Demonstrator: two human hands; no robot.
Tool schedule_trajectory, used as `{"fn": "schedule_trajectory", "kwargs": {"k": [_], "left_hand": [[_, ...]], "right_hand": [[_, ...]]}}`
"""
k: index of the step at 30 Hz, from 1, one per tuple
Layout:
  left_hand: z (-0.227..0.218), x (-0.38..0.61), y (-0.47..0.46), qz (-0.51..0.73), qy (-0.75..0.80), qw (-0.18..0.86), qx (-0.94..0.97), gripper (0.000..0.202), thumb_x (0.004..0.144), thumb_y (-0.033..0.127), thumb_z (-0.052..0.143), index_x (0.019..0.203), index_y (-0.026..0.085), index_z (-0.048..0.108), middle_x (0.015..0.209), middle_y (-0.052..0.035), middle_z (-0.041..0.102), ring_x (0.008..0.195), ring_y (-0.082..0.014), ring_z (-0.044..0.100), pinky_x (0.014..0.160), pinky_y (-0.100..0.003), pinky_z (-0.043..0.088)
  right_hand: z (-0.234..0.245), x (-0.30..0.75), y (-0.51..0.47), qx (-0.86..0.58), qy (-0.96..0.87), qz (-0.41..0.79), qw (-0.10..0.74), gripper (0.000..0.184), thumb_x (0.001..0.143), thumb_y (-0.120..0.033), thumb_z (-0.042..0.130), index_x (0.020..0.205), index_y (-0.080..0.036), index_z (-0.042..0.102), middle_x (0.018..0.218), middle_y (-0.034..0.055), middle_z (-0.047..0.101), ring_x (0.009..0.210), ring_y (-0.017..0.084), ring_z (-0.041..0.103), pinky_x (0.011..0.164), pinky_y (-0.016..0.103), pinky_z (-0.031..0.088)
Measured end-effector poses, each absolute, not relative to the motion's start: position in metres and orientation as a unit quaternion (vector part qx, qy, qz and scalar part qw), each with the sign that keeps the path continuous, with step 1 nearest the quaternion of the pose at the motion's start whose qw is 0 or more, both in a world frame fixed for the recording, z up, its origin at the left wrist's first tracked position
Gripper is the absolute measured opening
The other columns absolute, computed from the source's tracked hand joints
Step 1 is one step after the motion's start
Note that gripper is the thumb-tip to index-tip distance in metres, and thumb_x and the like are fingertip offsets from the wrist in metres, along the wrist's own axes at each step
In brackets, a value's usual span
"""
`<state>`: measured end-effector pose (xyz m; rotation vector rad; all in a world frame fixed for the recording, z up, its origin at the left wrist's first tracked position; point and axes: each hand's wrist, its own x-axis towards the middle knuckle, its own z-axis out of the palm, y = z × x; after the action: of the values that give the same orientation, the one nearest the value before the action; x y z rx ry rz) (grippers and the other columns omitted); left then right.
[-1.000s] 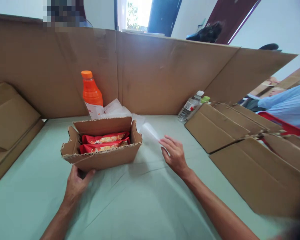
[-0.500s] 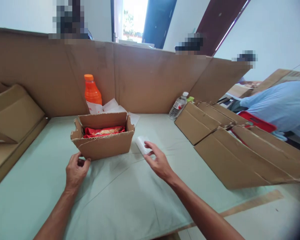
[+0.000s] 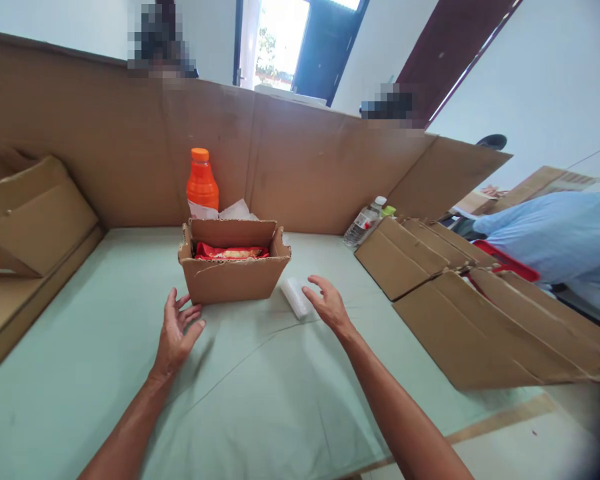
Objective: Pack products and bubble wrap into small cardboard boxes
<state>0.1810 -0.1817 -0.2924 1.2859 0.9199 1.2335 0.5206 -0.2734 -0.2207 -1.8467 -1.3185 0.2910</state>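
Left hand (image 3: pixel 177 337): fingers spread, nothing gripped. Fingertips right at the lower left corner of the small cardboard box (image 3: pixel 235 280); can't tell if they touch it.

Right hand (image 3: pixel 330 308): fingers parted, curved toward the clear plastic roll (image 3: pixel 296 297). No grip on it; contact unclear.

Roll lies on its side, angled, just right of the box. Box stands upright, top open, toward the far edge of the tabletop (image 3: pixel 260 400), left of that edge's middle. Red packet (image 3: pixel 230 252) inside, showing above the near wall. Tabletop has a pale green cover.

Behind the box, by the far edge: orange bottle (image 3: pixel 203 183), upright, orange cap, and white wrapping (image 3: pixel 237 210) beside it. Cardboard panel (image 3: pixel 305 167) runs along that edge.

Far right corner: clear bottle (image 3: pixel 365 223), tilted, with a green cap (image 3: pixel 389 211) next to it. Brown cartons (image 3: pixel 460 327) line the right edge. Another carton (image 3: pixel 35 213) at the left edge.

Beyond the right edge: red tray (image 3: pixel 510 261), person in light blue (image 3: pixel 545 227).
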Motion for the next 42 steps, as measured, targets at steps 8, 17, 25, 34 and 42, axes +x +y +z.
{"fn": "schedule_trajectory", "kwargs": {"k": [8, 17, 25, 34, 42], "left_hand": [[-0.289, 0.179, -0.181, 0.515, 0.378, 0.56, 0.527, 0.1, 0.073, 0.04, 0.079, 0.155, 0.03, 0.022, 0.152, -0.019, 0.039, 0.113, -0.0276, 0.065, 0.094, -0.045, 0.053], [-0.283, 0.178, -0.186, 0.512, 0.371, 0.576, 0.518, 0.092, 0.071, 0.038, 0.08, 0.15, 0.03, 0.034, 0.146, -0.0148, 0.043, 0.117, -0.0282, 0.063, 0.098, -0.045, 0.051], [-0.282, 0.178, -0.186, 0.522, 0.355, 0.595, 0.497, 0.093, 0.069, 0.038, 0.081, 0.149, 0.027, 0.035, 0.145, -0.0166, 0.044, 0.12, -0.0307, 0.062, 0.106, -0.051, 0.047], [-0.28, 0.181, -0.186, 0.534, 0.433, 0.525, 0.501, 0.082, 0.067, 0.033, 0.074, 0.142, 0.022, 0.041, 0.138, -0.0163, 0.051, 0.11, -0.0269, 0.066, 0.092, -0.042, 0.053], [-0.254, 0.175, -0.199, 0.537, 0.498, 0.302, 0.611, 0.042, 0.077, 0.023, 0.059, 0.118, 0.019, 0.062, 0.109, -0.0077, 0.063, 0.094, -0.0191, 0.066, 0.071, -0.03, 0.052]], "right_hand": [[-0.208, 0.498, -0.318, -0.674, -0.59, 0.161, 0.413, 0.033, 0.092, -0.051, 0.056, 0.083, -0.025, 0.074, 0.114, 0.0078, 0.076, 0.114, 0.026, 0.066, 0.104, 0.044, 0.048], [-0.234, 0.501, -0.299, -0.785, -0.526, 0.081, 0.317, 0.047, 0.083, -0.043, 0.067, 0.123, -0.019, 0.067, 0.117, 0.0142, 0.073, 0.112, 0.034, 0.065, 0.095, 0.049, 0.05], [-0.222, 0.461, -0.343, -0.662, -0.689, 0.103, 0.278, 0.039, 0.084, -0.037, 0.072, 0.122, -0.027, 0.07, 0.125, 0.0086, 0.071, 0.121, 0.028, 0.062, 0.105, 0.047, 0.046], [-0.221, 0.452, -0.377, -0.663, -0.673, 0.119, 0.307, 0.027, 0.095, -0.038, 0.061, 0.118, -0.026, 0.07, 0.121, 0.0078, 0.073, 0.116, 0.026, 0.067, 0.102, 0.047, 0.052], [-0.235, 0.381, -0.406, -0.564, -0.777, 0.142, 0.241, 0.035, 0.089, -0.031, 0.068, 0.122, -0.021, 0.067, 0.133, 0.0135, 0.067, 0.13, 0.033, 0.056, 0.105, 0.055, 0.045]]}}
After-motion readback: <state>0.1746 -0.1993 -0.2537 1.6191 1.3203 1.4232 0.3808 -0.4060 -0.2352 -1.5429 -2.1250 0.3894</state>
